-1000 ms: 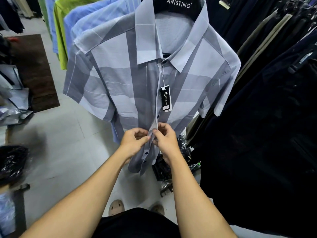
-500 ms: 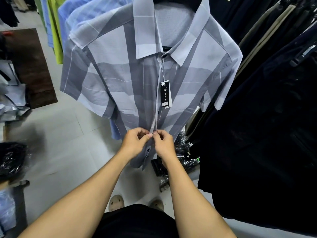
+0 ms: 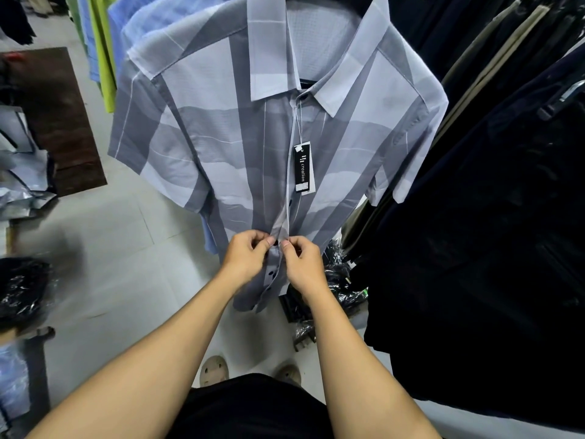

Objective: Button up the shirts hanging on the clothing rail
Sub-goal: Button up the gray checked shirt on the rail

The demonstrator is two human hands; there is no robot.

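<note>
The grey striped shirt (image 3: 221, 147) hangs facing me. The top of its collar (image 3: 272, 58) is cut off by the upper edge, so what it hangs from cannot be seen. Right of the shirt, a mass of dark garments (image 3: 490, 232) is too black to sort into separate pieces. Behind the shirt's left shoulder only slivers of blue shirts (image 3: 126, 26) and a green shirt (image 3: 103, 58) peek out. Crinkled plastic-wrapped packs (image 3: 335, 280) lie on the floor just under the shirt's hem, half hidden by the right forearm; their contents are hard to make out.

Both hands meet low on the shirt's front opening, below the black hang tag (image 3: 303, 167). The left hand (image 3: 245, 259) pinches one edge of the opening between thumb and forefinger, with the other fingers curled in. The right hand (image 3: 302, 264) pinches the opposite edge the same way, thumb tips nearly touching. The button between them is covered by the thumbs, so I cannot tell whether it is through its hole. Above the hands the front lies closed. Below them the two edges part, and a dark button (image 3: 271, 273) shows on the loose strip.

Two pale sandals (image 3: 214, 370) show on the floor below the shirt, partly hidden by the person's dark clothing.
</note>
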